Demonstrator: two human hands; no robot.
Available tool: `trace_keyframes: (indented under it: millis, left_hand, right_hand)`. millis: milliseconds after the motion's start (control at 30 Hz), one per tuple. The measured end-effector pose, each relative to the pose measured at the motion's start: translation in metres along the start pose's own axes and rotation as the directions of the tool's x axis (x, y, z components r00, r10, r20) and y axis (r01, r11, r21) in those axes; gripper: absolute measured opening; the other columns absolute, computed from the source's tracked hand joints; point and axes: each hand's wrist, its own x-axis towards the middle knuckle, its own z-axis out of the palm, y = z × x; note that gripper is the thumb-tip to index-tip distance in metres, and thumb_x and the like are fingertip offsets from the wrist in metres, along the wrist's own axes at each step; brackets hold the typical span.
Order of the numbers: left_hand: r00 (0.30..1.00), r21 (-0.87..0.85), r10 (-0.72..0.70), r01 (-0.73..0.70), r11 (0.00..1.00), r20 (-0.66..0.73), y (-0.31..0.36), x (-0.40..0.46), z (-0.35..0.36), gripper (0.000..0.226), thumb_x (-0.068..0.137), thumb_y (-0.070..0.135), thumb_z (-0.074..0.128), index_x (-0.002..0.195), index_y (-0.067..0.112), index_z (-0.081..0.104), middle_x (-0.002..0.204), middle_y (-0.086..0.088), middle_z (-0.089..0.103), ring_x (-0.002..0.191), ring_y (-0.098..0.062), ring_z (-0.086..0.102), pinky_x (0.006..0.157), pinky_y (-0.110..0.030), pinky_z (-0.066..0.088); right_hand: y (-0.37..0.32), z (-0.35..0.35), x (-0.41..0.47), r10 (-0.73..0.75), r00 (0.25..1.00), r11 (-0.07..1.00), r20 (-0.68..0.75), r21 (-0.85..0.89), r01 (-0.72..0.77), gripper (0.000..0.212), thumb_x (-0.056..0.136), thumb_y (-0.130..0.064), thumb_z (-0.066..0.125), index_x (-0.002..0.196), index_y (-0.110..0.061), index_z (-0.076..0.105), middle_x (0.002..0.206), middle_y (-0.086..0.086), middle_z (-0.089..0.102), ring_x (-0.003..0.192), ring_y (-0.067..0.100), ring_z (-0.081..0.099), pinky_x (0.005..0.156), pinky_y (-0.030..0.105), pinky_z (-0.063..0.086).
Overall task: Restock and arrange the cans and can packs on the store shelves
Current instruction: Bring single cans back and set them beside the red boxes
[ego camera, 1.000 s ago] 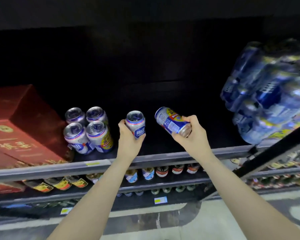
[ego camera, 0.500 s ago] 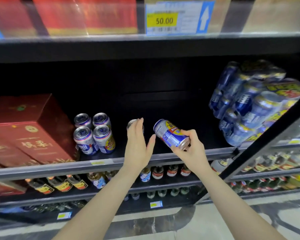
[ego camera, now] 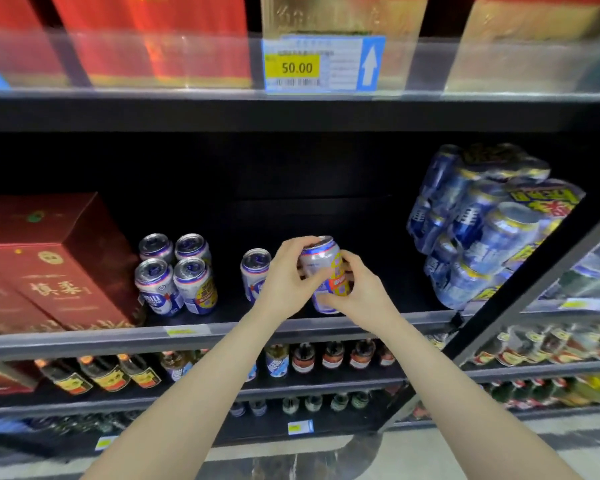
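A dark store shelf is faced, red boxes far left of the hands, wrapped can packs to their right. One can is gripped upright by both the left hand and right hand, just right of a lone can. Probably best it's set down flat, label outward, lined up with that one. Only "50.00" on the tag above is readable; can lettering's too blurry tbh.

**Camera setup: one head view**

Single wide-angle head camera, facing forward and slightly down at a store shelf. Close range: both forearms reach in from the bottom edge. Frame spans the upper shelf's price tag down to floor level. No second view to overlap.
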Motion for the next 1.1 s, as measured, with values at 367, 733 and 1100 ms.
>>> trace_keyframes:
  millis: [367, 733, 1100]
  left_hand:
    - [0.99, 0.787, 0.01, -0.117, 0.606, 0.139, -0.083, 0.012, -0.056, 0.056, 0.08, 0.019, 0.068, 0.133, 0.015, 0.05, 0.141, -0.009, 0.049, 0.131, -0.028, 0.042, 0.114, -0.041, 0.016]
    - [0.998, 0.903, 0.007, -0.054, 0.426, 0.056, -0.1, 0.015, -0.101, 0.061, 0.081, 0.019, 0.066, 0.138, 0.016, 0.044, 0.139, -0.01, 0.051, 0.129, -0.029, 0.045, 0.11, -0.049, 0.024]
    - [0.985, 0.854, 0.004, 0.145, 0.5, -0.17, -0.133, -0.038, -0.168, 0.056, 0.092, 0.043, 0.025, 0.139, 0.022, 0.044, 0.138, -0.009, 0.053, 0.127, -0.031, 0.045, 0.107, -0.058, 0.028]
  right_hand:
    - [0.043, 0.039, 0.045, 0.034, 0.999, 0.998, -0.003, 0.046, -0.034, 0.077, 0.066, -0.017, 0.083, 0.13, -0.026, 0.04, 0.112, -0.012, 0.056, 0.102, 0.006, 0.058, 0.089, 0.026, 0.049]
    - [0.032, 0.091, 0.053, 0.01, 0.998, 0.999, 0.06, 0.048, -0.013, 0.077, 0.066, -0.017, 0.083, 0.129, -0.029, 0.039, 0.107, -0.021, 0.054, 0.1, -0.002, 0.057, 0.084, 0.02, 0.049]
    - [0.007, 0.173, 0.069, -0.017, 0.992, 0.995, 0.129, 0.096, 0.004, 0.076, 0.066, -0.013, 0.084, 0.123, -0.029, 0.035, 0.121, -0.006, 0.054, 0.105, 0.004, 0.057, 0.086, 0.022, 0.051]
